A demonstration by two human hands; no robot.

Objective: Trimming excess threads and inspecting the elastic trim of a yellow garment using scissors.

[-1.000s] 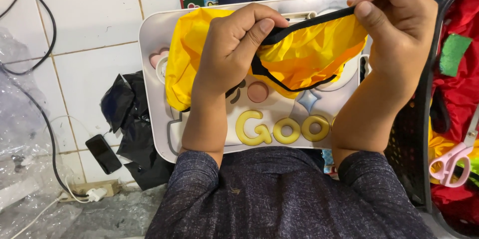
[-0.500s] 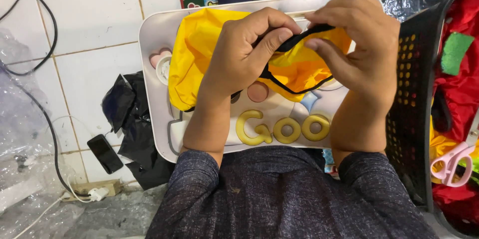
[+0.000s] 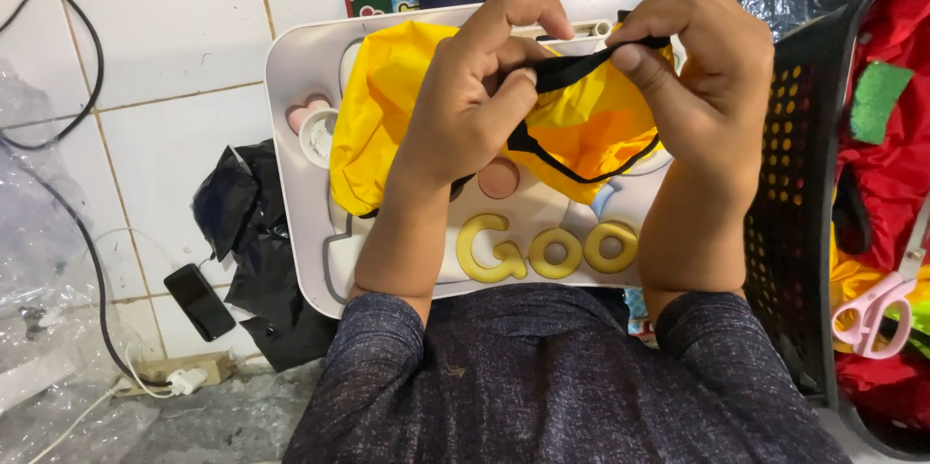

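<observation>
Both sets of fingers are pinched tight on the black strap (image 3: pixel 572 69): left hand (image 3: pixel 475 96) clenched at nine o'clock of it, right hand (image 3: pixel 702 77) nipping it at three. The yellow fabric piece (image 3: pixel 581 130) hangs bunched beneath over the white lap tray (image 3: pixel 295 67). Judging by that, the strap looks gathered, the folding only partway done.

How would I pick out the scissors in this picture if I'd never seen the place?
Look to the far right, past the person's right hand, to the black perforated basket full of red cloth. Near its lower right edge lie the scissors, resting on the cloth. Their pale pink plastic handles, with two finger loops, set them apart from the red, yellow and green fabric around them.
</observation>
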